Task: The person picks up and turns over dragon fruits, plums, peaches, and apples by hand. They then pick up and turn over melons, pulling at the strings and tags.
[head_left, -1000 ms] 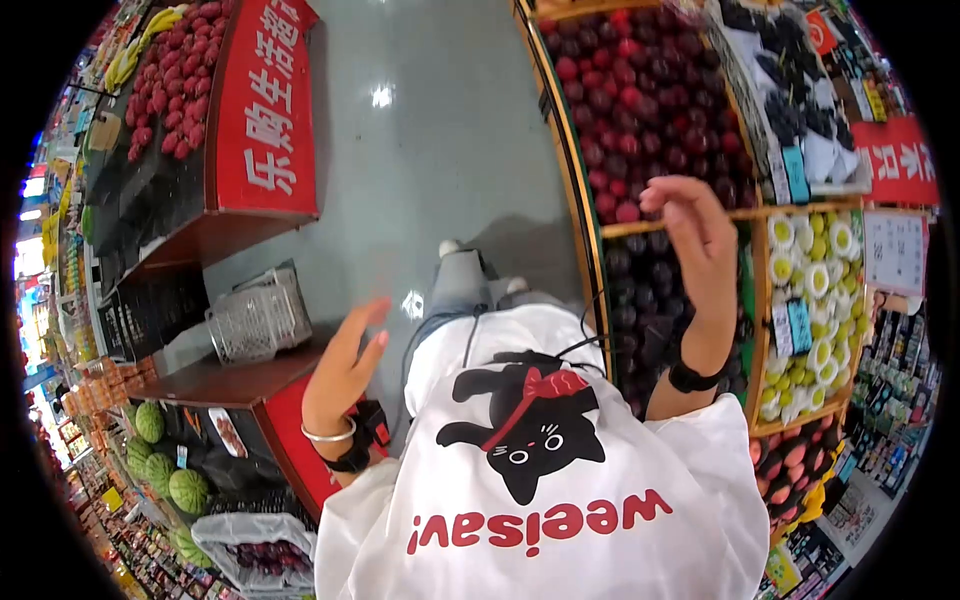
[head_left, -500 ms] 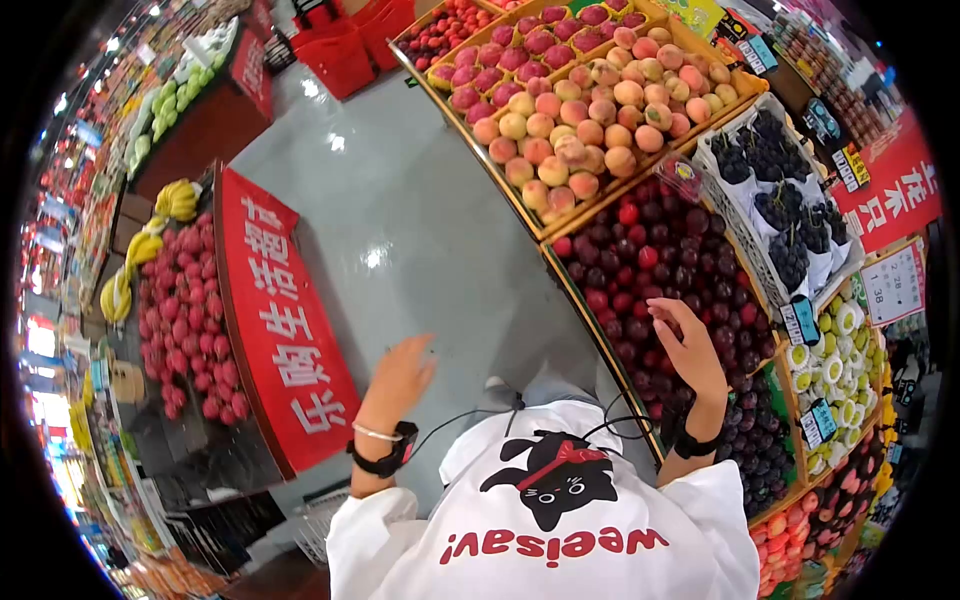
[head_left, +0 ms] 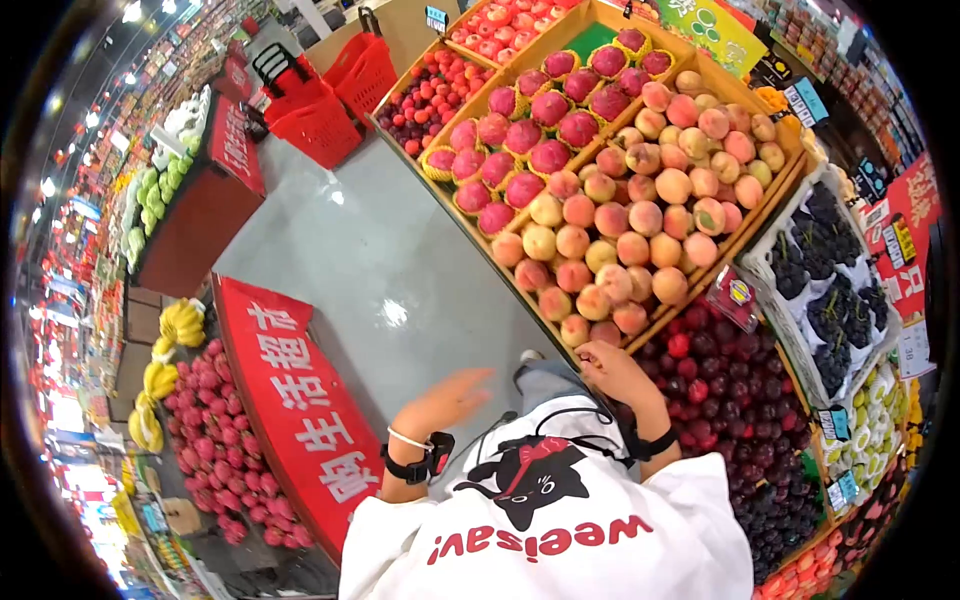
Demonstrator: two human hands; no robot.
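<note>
My left hand (head_left: 444,400) hangs over the grey floor, fingers stretched out, holding nothing. At the front edge of the fruit stand is my right hand (head_left: 616,372), its fingers curled down beside the lowest peaches (head_left: 605,290); whether the fingertips touch anything is too small to tell. Dark red plums (head_left: 715,385) lie to the right of that hand. Beyond the peaches are dragon fruits (head_left: 550,108), some in yellow foam nets. Black grapes (head_left: 828,305) fill a white crate at the right.
Left of the floor stands a counter with a red banner (head_left: 300,390), dragon fruits (head_left: 215,440) and bananas (head_left: 182,322). Red baskets (head_left: 318,125) stand at the far end of the aisle. The stand's long edge runs diagonally beside my right arm.
The view has shifted forward along the stand, showing more peaches and dragon fruits. My right hand has moved from above the plums to the stand's edge by the peaches.
</note>
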